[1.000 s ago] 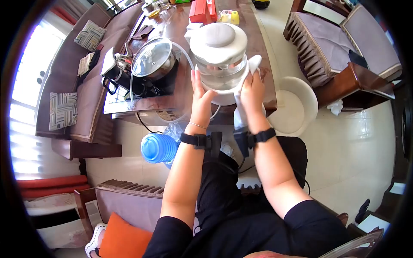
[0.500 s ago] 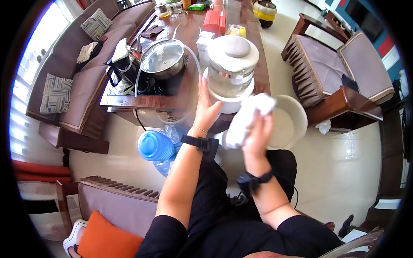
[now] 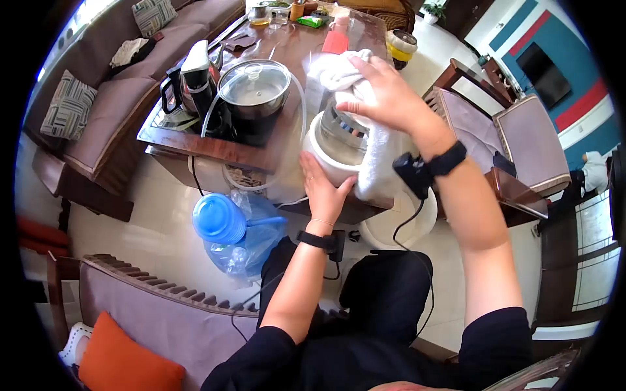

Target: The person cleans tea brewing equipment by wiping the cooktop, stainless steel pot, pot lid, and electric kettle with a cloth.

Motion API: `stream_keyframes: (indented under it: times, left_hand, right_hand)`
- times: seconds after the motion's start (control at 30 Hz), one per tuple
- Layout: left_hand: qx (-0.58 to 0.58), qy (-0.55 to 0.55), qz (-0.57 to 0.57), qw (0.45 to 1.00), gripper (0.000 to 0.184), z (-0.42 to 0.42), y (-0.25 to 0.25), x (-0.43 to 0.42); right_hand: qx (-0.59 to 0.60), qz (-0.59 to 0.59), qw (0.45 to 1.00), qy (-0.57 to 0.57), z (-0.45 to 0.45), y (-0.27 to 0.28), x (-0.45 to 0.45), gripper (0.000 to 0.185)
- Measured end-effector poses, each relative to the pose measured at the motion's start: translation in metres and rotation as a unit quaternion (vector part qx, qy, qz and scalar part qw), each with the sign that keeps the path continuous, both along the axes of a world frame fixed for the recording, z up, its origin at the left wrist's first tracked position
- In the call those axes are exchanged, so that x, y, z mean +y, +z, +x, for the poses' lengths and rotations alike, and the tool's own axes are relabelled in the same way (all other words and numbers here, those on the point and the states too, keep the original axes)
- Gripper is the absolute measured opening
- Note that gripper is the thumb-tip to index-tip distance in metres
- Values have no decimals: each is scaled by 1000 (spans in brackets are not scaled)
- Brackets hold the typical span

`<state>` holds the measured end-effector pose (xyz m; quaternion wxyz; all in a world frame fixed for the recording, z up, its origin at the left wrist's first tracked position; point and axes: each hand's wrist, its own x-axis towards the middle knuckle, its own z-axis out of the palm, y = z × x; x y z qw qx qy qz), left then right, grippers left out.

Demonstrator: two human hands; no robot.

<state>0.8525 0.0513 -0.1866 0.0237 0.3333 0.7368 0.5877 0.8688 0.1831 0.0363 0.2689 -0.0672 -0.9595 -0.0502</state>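
A glass-bodied appliance (image 3: 344, 133) with a white base (image 3: 336, 164) stands at the near right corner of the wooden table. My left hand (image 3: 322, 190) lies against the front of that base, thumb and fingers spread. In my right hand (image 3: 398, 98) is a white cloth (image 3: 351, 70), bunched over the appliance's top and hanging down its right side. The cloth and hand hide the lid. Left of the appliance, a pot with a glass lid (image 3: 254, 83) sits on a dark cooktop, and a clear tube (image 3: 304, 107) curves beside it.
A black-handled kettle (image 3: 173, 94) stands at the table's left. Below the near edge are a blue ribbed container (image 3: 220, 218) with a blue plastic bag (image 3: 238, 257) and a cream bucket (image 3: 404, 221). Wrist cables hang by my legs. A sofa (image 3: 117, 111) runs along the left.
My right hand has carried the cloth up and left, from beside the appliance onto its top. My left hand has shifted down onto the base's front. The view has tilted.
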Motion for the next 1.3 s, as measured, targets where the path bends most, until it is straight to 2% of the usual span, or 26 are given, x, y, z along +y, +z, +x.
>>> stream_keyframes:
  times: [0.07,0.13,0.17,0.27,0.4,0.43,0.47,0.5,0.57,0.6,0.67,0.73,0.77,0.8,0.87,0.9,0.93,0.97,1.0,1.03,1.07,1.1,1.13,1.2,1.23,1.3]
  left_hand:
    - [15,17,-23,999,111,2,-4,1]
    - [44,27,-33,998,109,2,-2,2]
    - [52,35,-45,997,108,3,2,1]
    - [44,30,-70,996,108,3,6,-1]
    - [23,31,-86,996,112,4,8,-1]
    - [26,37,-65,997,101,3,3,0]
    - [19,43,-67,997,101,1,-4,3]
    - [-27,-26,-102,994,90,-2,-13,7]
    - [-48,-36,-17,998,59,2,-11,5]
    - [-147,-58,92,983,50,8,-25,13]
    - [-213,-57,132,966,45,18,-25,6]
    - [-106,-10,-39,994,43,20,-23,3]
    - [22,50,-111,992,45,27,-35,7]
    - [32,44,-144,988,47,31,-38,8]
    - [-6,28,-74,997,51,30,-41,6]
    - [-79,-8,-61,995,54,33,-42,9]
    - [-82,-12,-57,995,54,34,-48,10]
    - [-23,-38,-109,993,50,35,-57,11]
    - [-143,-84,6,986,53,35,-53,10]
    - [-273,-124,142,943,56,34,-48,9]
    - [-381,-146,257,876,59,34,-44,8]
    - [-196,-62,122,971,59,27,-26,1]
    - [2,26,-21,999,59,21,-11,-6]
    - [24,26,-24,999,56,13,-7,-8]
    - [-35,1,32,999,54,12,-13,-6]
    - [-85,-44,66,993,50,9,-16,-4]
  right_hand:
    - [-19,-42,999,10,1,-4,4,71]
    - [35,-28,999,-3,1,-12,0,63]
    - [41,-15,999,1,1,-11,-3,51]
    - [38,12,999,25,2,-11,-14,44]
    - [31,63,989,133,3,-6,-34,37]
    - [15,49,987,154,7,-9,-42,42]
    - [10,46,986,159,13,-15,-53,42]
    - [8,56,983,174,21,-23,-66,43]
    - [4,61,979,197,36,-39,-92,45]
    - [3,57,977,205,42,-49,-104,45]
    - [-8,73,981,181,43,-72,-110,40]
    - [0,93,992,88,38,-98,-103,37]
    - [-32,64,995,62,34,-110,-96,43]
    - [-41,90,994,36,28,-123,-92,42]
    - [-48,109,993,4,19,-140,-103,42]
    - [-51,114,992,2,12,-143,-109,42]
    - [-57,105,992,-34,4,-147,-114,41]
    - [-61,96,991,-71,-3,-150,-117,40]
    - [-61,99,990,-74,-12,-152,-118,40]
    - [-46,94,991,-85,-23,-151,-116,29]
    - [-31,87,991,-96,-34,-153,-113,20]
    - [-34,91,989,-115,-46,-156,-109,20]
    - [-33,92,988,-119,-56,-151,-111,20]
    - [-138,22,970,-202,-72,-139,-114,20]
    - [-129,28,967,-218,-77,-141,-114,20]
    - [-119,33,969,-213,-72,-143,-112,19]
